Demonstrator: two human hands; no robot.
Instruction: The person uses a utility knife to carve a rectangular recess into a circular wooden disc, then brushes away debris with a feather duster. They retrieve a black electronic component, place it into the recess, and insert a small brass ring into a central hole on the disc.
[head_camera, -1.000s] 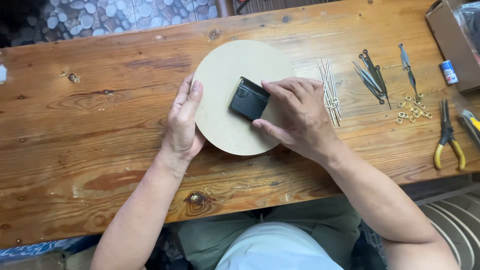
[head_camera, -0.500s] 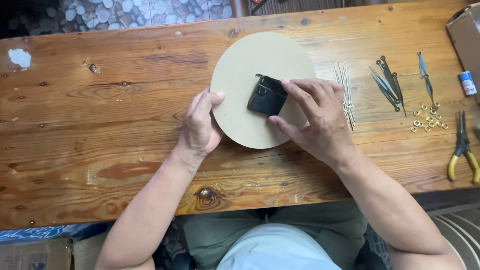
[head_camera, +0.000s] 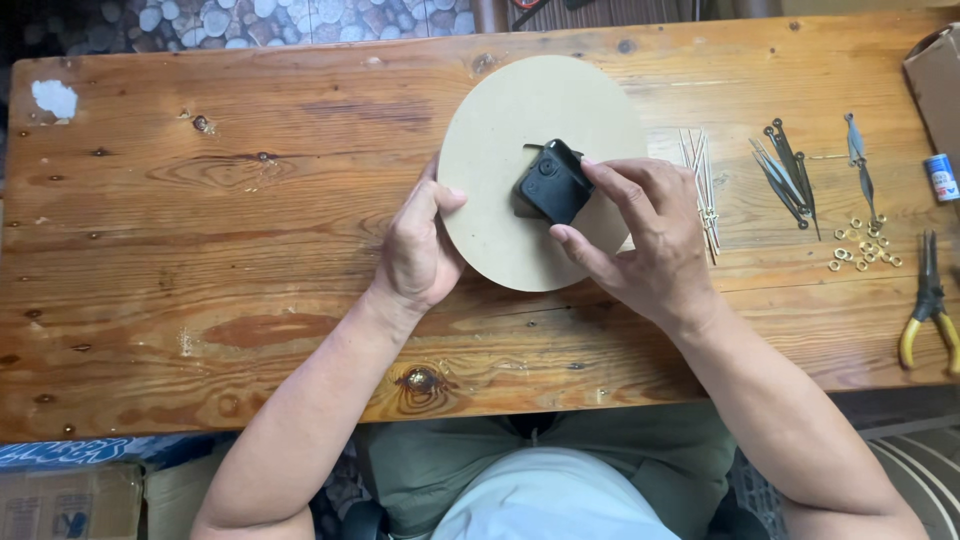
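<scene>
Right hand (head_camera: 650, 235) pinches small black plastic box (head_camera: 553, 185) at centre of round beige board disc (head_camera: 540, 120) on wooden desk (head_camera: 200, 250). Left hand (head_camera: 420, 245), fingers open, steadies disc rim. Risk: box tilted, may seat crooked.

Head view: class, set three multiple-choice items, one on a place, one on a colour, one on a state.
1. Where do the pliers lie?
A. at the table's right end
B. on the disc
C. in the left hand

2. What colour is the box on the disc?
A. white
B. black
C. red

3. What is the right hand doing?
A. resting flat on the table
B. holding the pliers
C. gripping the box

Key: 1 A, they lie by the right edge of the table; 2 B, its casing is dark; 3 C, thumb and fingers close around it.
</scene>
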